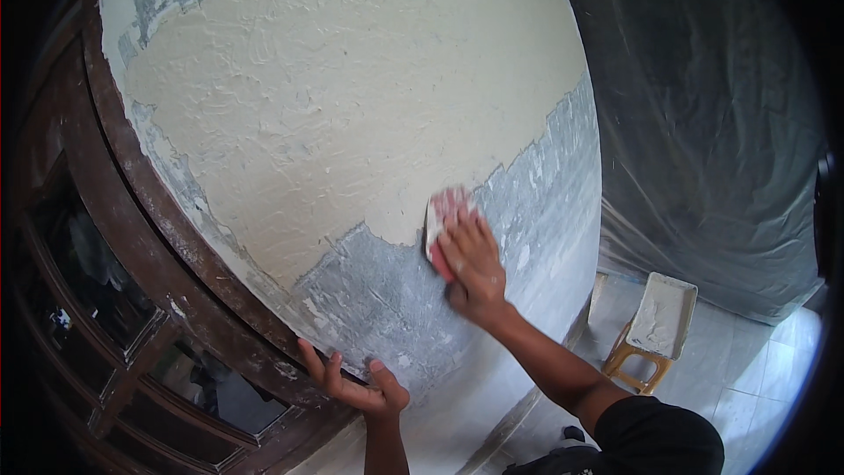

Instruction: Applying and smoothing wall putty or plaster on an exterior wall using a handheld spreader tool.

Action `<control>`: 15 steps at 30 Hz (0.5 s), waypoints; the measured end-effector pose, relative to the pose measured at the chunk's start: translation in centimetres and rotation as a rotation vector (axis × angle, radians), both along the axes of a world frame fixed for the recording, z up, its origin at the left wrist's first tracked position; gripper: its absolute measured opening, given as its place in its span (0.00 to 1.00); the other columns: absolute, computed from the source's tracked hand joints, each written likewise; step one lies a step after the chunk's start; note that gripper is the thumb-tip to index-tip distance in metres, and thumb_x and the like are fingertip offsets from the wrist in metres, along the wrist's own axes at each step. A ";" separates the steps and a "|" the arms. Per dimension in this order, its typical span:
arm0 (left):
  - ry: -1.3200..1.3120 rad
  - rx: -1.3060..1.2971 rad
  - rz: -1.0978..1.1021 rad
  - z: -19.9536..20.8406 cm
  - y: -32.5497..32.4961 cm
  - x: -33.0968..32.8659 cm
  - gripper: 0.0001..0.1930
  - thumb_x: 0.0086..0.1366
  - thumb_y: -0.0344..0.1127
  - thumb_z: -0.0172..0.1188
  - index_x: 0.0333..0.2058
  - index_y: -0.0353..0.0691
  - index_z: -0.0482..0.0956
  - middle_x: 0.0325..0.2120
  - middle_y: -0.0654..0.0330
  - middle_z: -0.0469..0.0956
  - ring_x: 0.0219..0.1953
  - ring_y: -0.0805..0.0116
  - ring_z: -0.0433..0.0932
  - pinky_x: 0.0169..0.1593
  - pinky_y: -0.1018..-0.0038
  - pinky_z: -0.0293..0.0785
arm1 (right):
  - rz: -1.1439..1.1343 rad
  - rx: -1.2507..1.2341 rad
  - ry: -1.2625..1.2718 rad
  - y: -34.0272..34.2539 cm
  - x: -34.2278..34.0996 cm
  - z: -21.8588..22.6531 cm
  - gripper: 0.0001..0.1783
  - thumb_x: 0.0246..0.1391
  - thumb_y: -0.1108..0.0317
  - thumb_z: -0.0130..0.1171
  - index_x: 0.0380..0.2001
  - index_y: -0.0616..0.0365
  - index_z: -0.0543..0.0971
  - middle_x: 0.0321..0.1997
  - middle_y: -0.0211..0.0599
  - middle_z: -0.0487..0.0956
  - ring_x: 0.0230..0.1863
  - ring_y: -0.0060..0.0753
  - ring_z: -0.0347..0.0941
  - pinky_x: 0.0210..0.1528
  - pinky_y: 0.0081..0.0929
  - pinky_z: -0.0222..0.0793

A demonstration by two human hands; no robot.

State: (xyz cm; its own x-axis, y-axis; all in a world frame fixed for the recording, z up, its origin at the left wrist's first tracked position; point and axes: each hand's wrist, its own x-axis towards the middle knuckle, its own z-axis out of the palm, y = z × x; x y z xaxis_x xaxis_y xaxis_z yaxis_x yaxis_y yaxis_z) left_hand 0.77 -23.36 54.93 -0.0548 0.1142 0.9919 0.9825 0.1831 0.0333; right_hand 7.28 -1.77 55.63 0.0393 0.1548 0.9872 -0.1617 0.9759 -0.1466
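We see the dark wooden window frame point(132, 237), then the left hand point(356, 383) open, fingers spread on the wall point(369, 299). The right hand point(473, 266) presses flat on a red float point(442, 222), long axis upright, at the cream plaster's point(352, 105) lower edge.

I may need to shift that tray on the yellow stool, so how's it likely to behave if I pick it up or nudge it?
The tray looks apt to tip: it overhangs the small stool and sits tilted. It is coated in pale plaster, so probably heavier than its size suggests, and perhaps slippery or messy at the rim. Its walls look rigid, so it should lift without flexing.
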 end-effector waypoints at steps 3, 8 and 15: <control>0.017 0.012 0.000 0.0 0.0 -0.3 0.24 0.67 0.36 0.50 0.58 0.36 0.56 0.70 0.30 0.46 0.73 0.34 0.47 0.71 0.40 0.41 | 0.053 0.097 -0.015 -2.2 1.2 -2.3 0.26 0.47 0.82 0.61 0.54 0.63 0.79 0.62 0.53 0.76 0.68 0.59 0.68 0.73 0.57 0.50; 0.012 0.006 -0.004 0.1 0.0 -0.1 0.24 0.67 0.36 0.50 0.59 0.35 0.56 0.70 0.29 0.46 0.73 0.34 0.47 0.71 0.40 0.42 | -0.077 -0.023 0.100 0.0 0.4 1.4 0.27 0.47 0.82 0.61 0.55 0.64 0.78 0.62 0.53 0.77 0.68 0.58 0.68 0.73 0.54 0.51; 0.001 0.020 -0.010 -0.3 -0.3 -0.3 0.24 0.68 0.36 0.50 0.58 0.35 0.57 0.70 0.29 0.47 0.72 0.33 0.48 0.70 0.40 0.43 | 0.010 -0.014 0.083 -1.8 1.4 0.7 0.24 0.48 0.80 0.62 0.52 0.62 0.80 0.58 0.53 0.80 0.67 0.59 0.69 0.73 0.55 0.51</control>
